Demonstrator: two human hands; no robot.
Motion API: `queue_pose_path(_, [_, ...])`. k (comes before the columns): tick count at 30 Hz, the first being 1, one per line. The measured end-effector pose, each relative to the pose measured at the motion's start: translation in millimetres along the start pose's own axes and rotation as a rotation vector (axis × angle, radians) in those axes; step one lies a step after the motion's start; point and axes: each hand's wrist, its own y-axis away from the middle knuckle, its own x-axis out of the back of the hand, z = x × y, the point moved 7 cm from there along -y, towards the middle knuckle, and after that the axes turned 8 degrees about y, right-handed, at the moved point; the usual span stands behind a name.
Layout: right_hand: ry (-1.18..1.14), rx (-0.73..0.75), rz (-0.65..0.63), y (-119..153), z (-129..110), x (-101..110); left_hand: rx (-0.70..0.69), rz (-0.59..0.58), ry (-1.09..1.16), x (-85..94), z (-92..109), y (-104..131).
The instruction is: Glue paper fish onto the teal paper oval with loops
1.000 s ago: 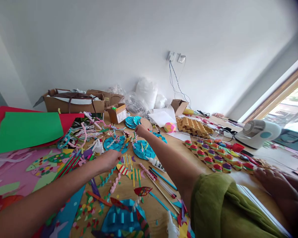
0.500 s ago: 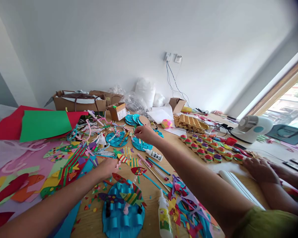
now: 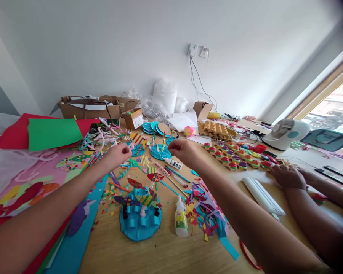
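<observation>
My left hand [image 3: 120, 155] is closed around a pink fuzzy stem, and a yellow paper fish with red stripes [image 3: 138, 139] sits at the stem's upper end. Just beyond it lies a blue disc [image 3: 138, 152]. To the right, my right hand [image 3: 183, 151] has its fingers pinched together beside another blue disc [image 3: 157, 153] with upright twisted stems; whatever is in the pinch is hidden. Nearer me, a blue disc with curled paper loops [image 3: 140, 228] carries several paper fish on stems. A glue bottle [image 3: 181, 220] stands beside it, and a white glue bottle [image 3: 174, 163] lies farther back.
Paper scraps [image 3: 205, 205] are heaped at centre right. Coloured sheets and cut fish cover the left side. Painted egg-carton pieces [image 3: 231, 156], a white fan [image 3: 286, 134] and another person's hands [image 3: 288, 177] are on the right. Cardboard boxes [image 3: 88, 108] line the wall.
My left hand has risen and moved away from me with the striped fish. My right hand has shifted right, away from the blue discs. The view has tilted down slightly.
</observation>
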Motion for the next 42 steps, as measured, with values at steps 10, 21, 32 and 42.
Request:
queue_pose_path(10, [-0.610,-0.004,-0.199,140,-80,-35,-0.077,-0.156,0.548,-29.6,56,141])
queue_pose_path(21, [-0.672,-0.231,-0.066,197,-57,-116,0.084,-0.183,0.453,-108.1,6,191])
queue_pose_path(32, [-0.589,-0.202,-0.164,173,-44,-111,-0.329,-0.088,0.041,-84.1,-9,206])
queue_pose_path(42, [-0.431,-0.107,-0.098,174,-45,-133,-0.569,-0.151,-0.133,-105.0,-3,209])
